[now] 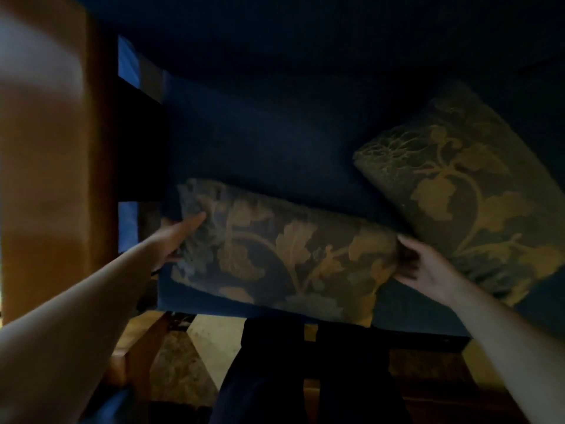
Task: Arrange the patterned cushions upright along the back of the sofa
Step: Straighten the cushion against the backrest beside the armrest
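Note:
A dark cushion with a gold leaf pattern (287,255) lies across the front of the dark blue sofa seat (260,142), tilted with its far edge raised. My left hand (180,237) grips its left end, fingers along the fabric. At the cushion's right end, my right hand (425,264) pinches the corner. A second patterned cushion (464,191) leans on the right side of the seat, slanting toward the sofa back (305,35), its lower corner overlapping behind my right hand.
A wooden armrest (46,148) runs along the left of the sofa. My dark-trousered legs (290,377) stand at the seat's front edge on a patterned floor (195,362). The scene is dim.

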